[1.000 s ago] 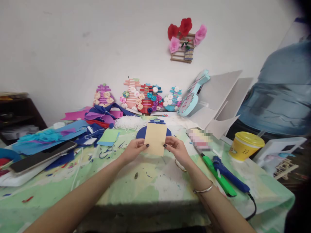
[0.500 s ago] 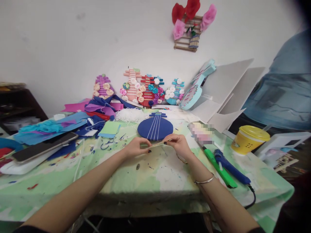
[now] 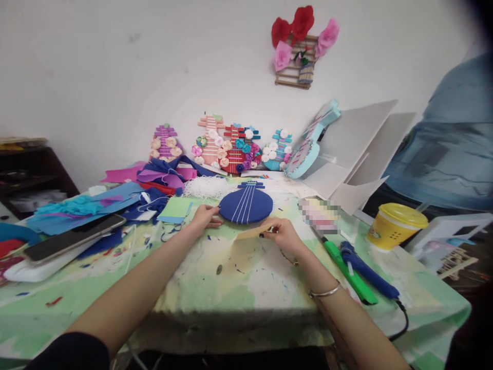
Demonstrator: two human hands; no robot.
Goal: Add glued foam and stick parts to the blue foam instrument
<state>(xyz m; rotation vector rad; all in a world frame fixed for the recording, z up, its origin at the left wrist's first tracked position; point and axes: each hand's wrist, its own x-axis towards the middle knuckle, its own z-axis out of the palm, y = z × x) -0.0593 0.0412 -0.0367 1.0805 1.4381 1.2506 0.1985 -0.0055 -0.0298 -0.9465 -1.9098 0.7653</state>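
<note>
Head view: beneath a pale wall (image 3: pixel 103 77) hung with paper flowers (image 3: pixel 303 21), a cloth-covered desk (image 3: pixel 200 288) is strewn with scraps. On it, the blue lute-shaped piece (image 3: pixel 231 205) is already strung with white cords (image 3: pixel 246 204); its edge is met by the left hand (image 3: pixel 201 218), whose grip cannot be judged, while the unattached yellow card (image 3: pixel 250 234) is pinched in the right hand (image 3: pixel 288 237).

the left hand (image 3: pixel 206 217) has let go of the yellow paper (image 3: pixel 250 233) and moved to the blue instrument's (image 3: pixel 246 205) left edge; the right hand (image 3: pixel 283 235) now holds the paper alone.
</note>
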